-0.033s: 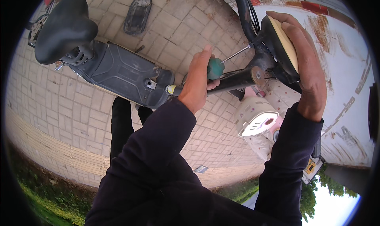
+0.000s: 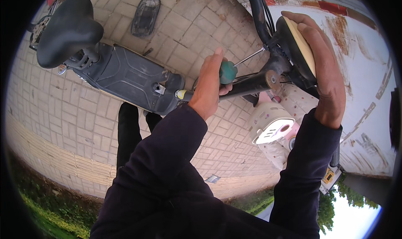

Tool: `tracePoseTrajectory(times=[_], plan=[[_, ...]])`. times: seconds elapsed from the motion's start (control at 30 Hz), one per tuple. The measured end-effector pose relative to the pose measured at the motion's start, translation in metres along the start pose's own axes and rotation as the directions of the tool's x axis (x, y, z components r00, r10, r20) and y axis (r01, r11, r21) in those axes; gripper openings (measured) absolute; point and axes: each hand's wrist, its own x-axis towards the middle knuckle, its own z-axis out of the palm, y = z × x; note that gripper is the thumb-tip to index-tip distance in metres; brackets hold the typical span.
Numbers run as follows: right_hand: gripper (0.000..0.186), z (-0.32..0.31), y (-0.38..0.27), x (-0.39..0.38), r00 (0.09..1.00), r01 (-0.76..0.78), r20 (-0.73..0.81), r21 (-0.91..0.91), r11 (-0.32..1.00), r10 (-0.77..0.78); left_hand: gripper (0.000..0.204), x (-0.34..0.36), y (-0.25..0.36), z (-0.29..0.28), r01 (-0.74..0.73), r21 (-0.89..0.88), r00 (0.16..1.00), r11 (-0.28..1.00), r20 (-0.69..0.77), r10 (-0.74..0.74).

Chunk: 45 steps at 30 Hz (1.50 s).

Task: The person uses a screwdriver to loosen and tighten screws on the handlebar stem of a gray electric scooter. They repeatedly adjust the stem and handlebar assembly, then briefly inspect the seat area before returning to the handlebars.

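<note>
My left hand (image 2: pixel 208 85) is wrapped round the green handle of a screwdriver (image 2: pixel 228 73). The thin metal shaft slants up to the right, and its tip meets the black bracket by the handlebar (image 2: pixel 260 19) of an electric bike. Against the front of the bike, my right hand (image 2: pixel 325 57) grips a rounded black housing with a pale yellow face (image 2: pixel 305 44). The right fingers curl over its upper edge and the palm rests on the yellow side. Below the bracket, a black tube (image 2: pixel 247 85) ends in a round, worn cap.
The bike's black saddle (image 2: pixel 69 32) and dark footboard (image 2: pixel 134 75) stretch to the left. A worn black oval tray-like piece (image 2: pixel 145 16) lies on the brick paving (image 2: pixel 75 126). A patterned cream cover (image 2: pixel 272 121) hangs below the handlebar, and a scuffed white panel (image 2: pixel 360 71) stands at right.
</note>
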Motion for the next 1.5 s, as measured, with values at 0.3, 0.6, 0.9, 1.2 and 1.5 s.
tracePoseTrajectory(times=[0.3, 0.6, 0.9, 1.2, 1.5], plan=[[0.04, 0.003, 0.0, 0.0, 0.995, -0.087, -0.039, 0.085, 0.993, 0.09, 0.078, 0.022, -0.01, -0.002, -0.262, 0.494, 0.947, 0.829, -0.033, 0.319], [0.038, -0.002, 0.004, 0.001, 0.999, 0.008, 0.043, -0.013, 1.0, -0.008, 0.075, 0.006, -0.001, 0.008, 0.01, 0.179, 0.991, 0.984, -0.136, 0.015], [0.038, 0.001, -0.002, 0.0, 0.995, -0.097, 0.021, 0.093, 0.991, 0.095, 0.058, -0.02, -0.008, 0.01, -0.23, 0.082, 0.967, 0.97, -0.089, 0.237], [0.032, 0.001, 0.0, 0.001, 0.999, -0.041, -0.004, 0.038, 0.998, 0.041, 0.072, -0.01, -0.004, 0.01, -0.122, 0.183, 0.982, 0.976, -0.119, 0.145], [0.037, 0.0, 0.002, -0.002, 0.999, -0.031, 0.045, 0.005, 0.999, 0.031, 0.074, 0.001, -0.003, 0.004, -0.012, 0.116, 0.996, 0.993, -0.087, 0.022]])
